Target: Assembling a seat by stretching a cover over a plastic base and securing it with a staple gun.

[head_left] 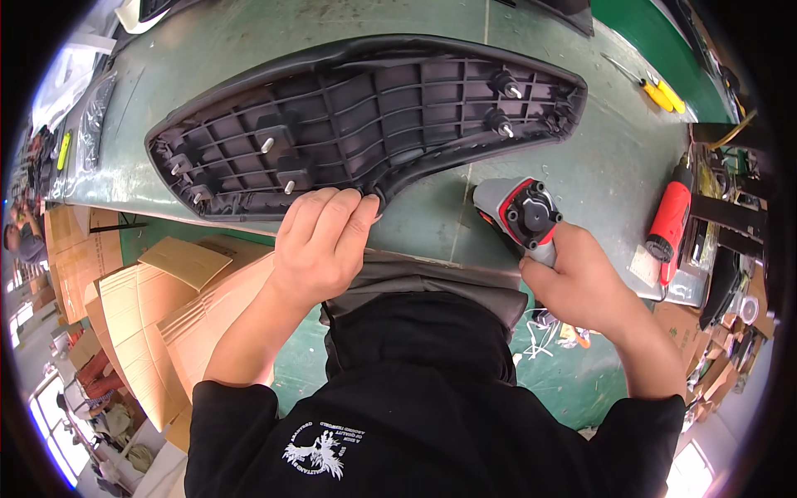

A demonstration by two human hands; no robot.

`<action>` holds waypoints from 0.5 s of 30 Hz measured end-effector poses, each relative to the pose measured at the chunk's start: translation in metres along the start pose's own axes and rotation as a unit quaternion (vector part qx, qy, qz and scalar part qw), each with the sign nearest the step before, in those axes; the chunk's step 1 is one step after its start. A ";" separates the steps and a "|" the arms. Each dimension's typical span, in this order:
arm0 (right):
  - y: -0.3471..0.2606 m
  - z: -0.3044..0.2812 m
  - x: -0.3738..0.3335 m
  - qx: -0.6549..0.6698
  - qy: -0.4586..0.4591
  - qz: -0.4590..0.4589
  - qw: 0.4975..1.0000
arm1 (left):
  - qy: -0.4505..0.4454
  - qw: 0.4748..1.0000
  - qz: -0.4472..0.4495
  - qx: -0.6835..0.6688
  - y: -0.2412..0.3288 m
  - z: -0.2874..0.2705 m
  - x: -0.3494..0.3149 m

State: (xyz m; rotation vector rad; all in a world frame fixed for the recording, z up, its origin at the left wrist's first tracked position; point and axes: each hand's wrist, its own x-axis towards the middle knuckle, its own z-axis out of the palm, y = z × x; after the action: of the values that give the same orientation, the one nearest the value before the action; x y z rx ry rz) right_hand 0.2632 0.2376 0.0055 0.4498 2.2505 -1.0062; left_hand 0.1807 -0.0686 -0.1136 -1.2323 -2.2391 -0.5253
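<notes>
A long, curved black plastic panel point(357, 104) lies on the green table, its ribbed underside up. Pale metal studs stick up near both of its ends. My left hand point(322, 236) is closed over the panel's near edge, with the fingertips pressed on the black rim material. To the right of that, my right hand point(573, 278) wraps round a grey and red power tool point(523, 212). Its black, bolted end cap faces up, and its working tip is hidden. The tool is apart from the panel.
A red and black corded hand tool point(668, 220) rests at the table's right side. Yellow-handled tools point(660, 95) lie at the far right, one with a thin metal shaft. At left are a yellow tool point(64, 150) and clear plastic wrapping point(95, 120). Folded cardboard point(141, 315) stands below the table's left edge.
</notes>
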 end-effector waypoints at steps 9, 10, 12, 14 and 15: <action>-0.039 0.015 0.014 0.206 -0.075 -0.005 0.976 | 0.007 0.999 -0.033 0.007 0.006 0.007 -0.014; -0.042 0.016 0.017 0.202 -0.077 -0.003 0.976 | 0.006 0.999 -0.033 0.013 0.006 0.008 -0.015; -0.049 0.018 0.023 0.195 -0.094 0.010 0.976 | 0.015 0.999 -0.042 0.005 0.006 0.009 -0.018; -0.054 0.019 0.029 0.186 -0.104 0.028 0.977 | 0.024 0.998 -0.049 -0.002 0.005 0.009 -0.019; -0.056 0.019 0.031 0.182 -0.111 0.045 0.976 | 0.030 0.998 -0.047 -0.003 0.005 0.010 -0.019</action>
State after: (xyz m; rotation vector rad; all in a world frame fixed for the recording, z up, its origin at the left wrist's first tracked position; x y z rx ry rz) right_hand 0.2179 0.1884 0.0056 0.5580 1.8348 -1.3562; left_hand 0.1916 -0.0731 -0.1328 -1.1027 -2.2546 -0.5987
